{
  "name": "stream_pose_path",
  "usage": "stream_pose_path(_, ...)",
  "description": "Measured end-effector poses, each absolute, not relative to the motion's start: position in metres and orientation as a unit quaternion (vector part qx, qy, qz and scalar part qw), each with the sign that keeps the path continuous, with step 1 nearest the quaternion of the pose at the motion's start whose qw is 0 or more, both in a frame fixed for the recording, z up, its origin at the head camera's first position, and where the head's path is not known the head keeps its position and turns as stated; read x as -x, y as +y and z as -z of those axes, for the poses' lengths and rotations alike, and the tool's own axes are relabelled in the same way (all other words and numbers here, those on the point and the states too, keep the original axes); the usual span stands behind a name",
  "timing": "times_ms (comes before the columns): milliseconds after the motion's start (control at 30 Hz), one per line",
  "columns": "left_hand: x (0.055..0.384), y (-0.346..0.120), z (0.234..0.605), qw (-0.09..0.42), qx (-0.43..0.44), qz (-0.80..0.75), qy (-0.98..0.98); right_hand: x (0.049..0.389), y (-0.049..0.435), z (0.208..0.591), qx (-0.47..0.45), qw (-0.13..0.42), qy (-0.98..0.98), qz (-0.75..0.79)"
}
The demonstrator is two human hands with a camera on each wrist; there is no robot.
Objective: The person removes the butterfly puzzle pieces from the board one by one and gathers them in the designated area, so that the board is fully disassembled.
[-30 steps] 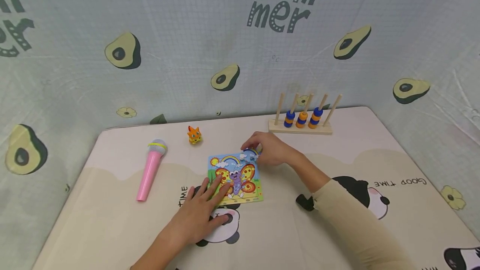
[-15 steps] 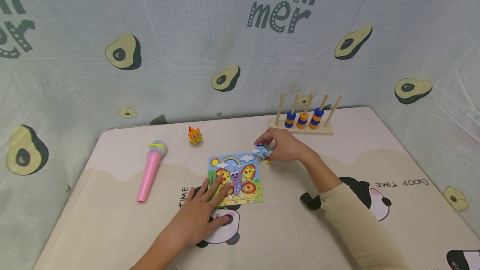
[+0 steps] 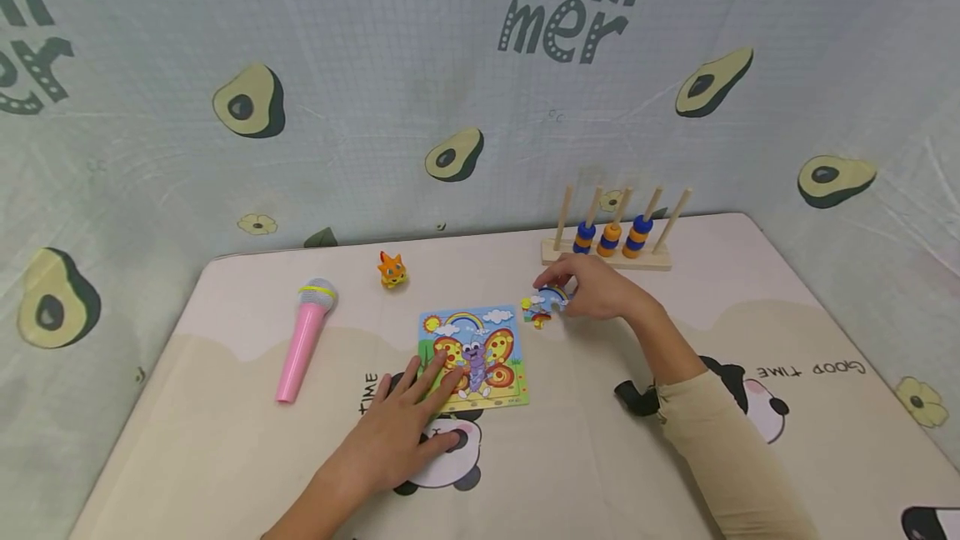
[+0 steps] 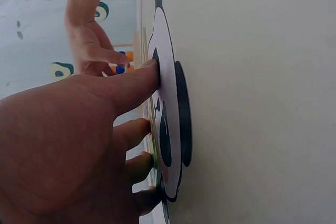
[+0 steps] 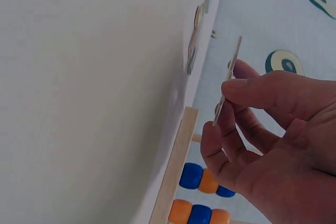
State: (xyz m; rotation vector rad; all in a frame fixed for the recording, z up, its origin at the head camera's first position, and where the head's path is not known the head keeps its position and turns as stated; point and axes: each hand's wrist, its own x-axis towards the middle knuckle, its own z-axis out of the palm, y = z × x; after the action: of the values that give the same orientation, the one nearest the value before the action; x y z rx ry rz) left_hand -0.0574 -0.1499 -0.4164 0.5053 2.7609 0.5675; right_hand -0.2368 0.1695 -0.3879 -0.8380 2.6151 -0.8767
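A thin, flat blue jigsaw piece with a rainbow (image 3: 553,296), pinched above the pale worktop (image 3: 577,440).
The right grip (image 3: 603,288) holds it thumb against fingers; the left grip (image 3: 405,423) lies spread on the square, colourful butterfly puzzle (image 3: 495,347). From here the piece looks light, stiff, perhaps chippable at its edges; best pinched across its faces.

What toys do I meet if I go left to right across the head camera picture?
Pink microphone → little orange-and-yellow toy → butterfly puzzle → wooden bead rack. I skipped the loose puzzle pieces, because they share some of the rack's stretch sideways.
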Motion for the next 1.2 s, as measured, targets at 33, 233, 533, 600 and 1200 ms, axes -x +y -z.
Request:
stream_pose_path(33, 0.057, -0.15, 0.416, 0.138, -0.175, -0.195, 0.955, 0.237, 0.171, 0.387, 0.287, 0.131, 0.9, 0.302)
stream_pose_path(233, 0.057, -0.151, 0.417, 0.133, -0.177, -0.195, 0.955, 0.24, 0.177, 0.385, 0.282, 0.131, 0.904, 0.294)
stream_pose_path(533, 0.057, -0.151, 0.415, 0.139, -0.175, -0.196, 0.955, 0.244, 0.183, 0.392, 0.277, 0.142, 0.906, 0.287)
stream_pose_path(600, 0.057, -0.151, 0.415, 0.14, -0.176, -0.199, 0.954, 0.245, 0.185, 0.393, 0.278, 0.144, 0.907, 0.282)
stream_pose_path(1200, 0.057, -0.152, 0.419, 0.138, -0.178, -0.198, 0.954, 0.245, 0.189, 0.4, 0.258, 0.159, 0.914, 0.268)
